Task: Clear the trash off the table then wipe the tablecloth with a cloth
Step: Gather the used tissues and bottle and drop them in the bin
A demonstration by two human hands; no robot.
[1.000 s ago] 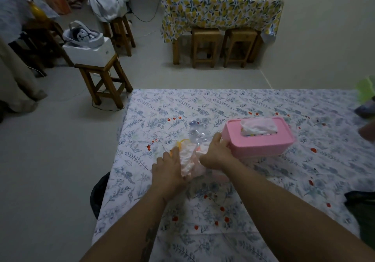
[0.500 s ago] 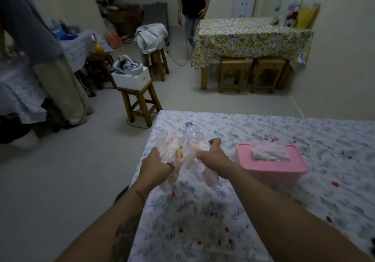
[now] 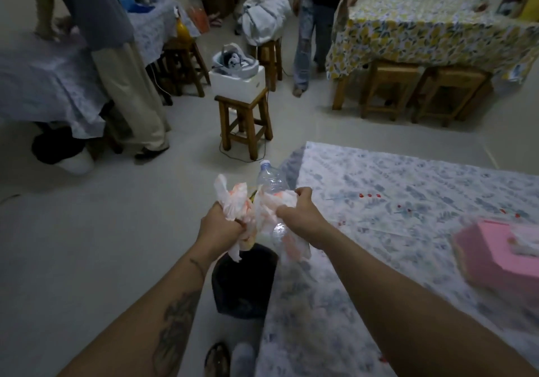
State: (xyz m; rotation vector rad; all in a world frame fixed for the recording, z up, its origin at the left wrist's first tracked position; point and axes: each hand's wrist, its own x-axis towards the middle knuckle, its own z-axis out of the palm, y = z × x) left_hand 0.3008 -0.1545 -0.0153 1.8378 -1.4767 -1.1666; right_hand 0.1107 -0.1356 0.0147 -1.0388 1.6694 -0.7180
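The left hand (image 3: 219, 226) was clenched round a wad of stained tissues (image 3: 233, 201), and the right hand (image 3: 300, 216) was closed on more tissue with a clear bottle (image 3: 272, 181) pinched among it, its cap pointing toward twelve o'clock. Both loads hung off the table's left edge, above the dark bin (image 3: 245, 281) that stood on the floor at about six o'clock from the hands, tight against the tablecloth (image 3: 393, 201).

To my eye the drop was the step in hand. The bundle looked to sit over the bin's far rim rather than its middle, so I'd have drawn both hands a little toward six o'clock first, then lowered them close to the mouth before letting go; loose tissue drifts, and the bottle could bounce off the rim. Opening the left fist first and the right after seemed safest, since the bottle was only trapped in paper.

The pink box (image 3: 501, 254) lay at three o'clock on the cloth, blurred; the wiping hadn't begun.
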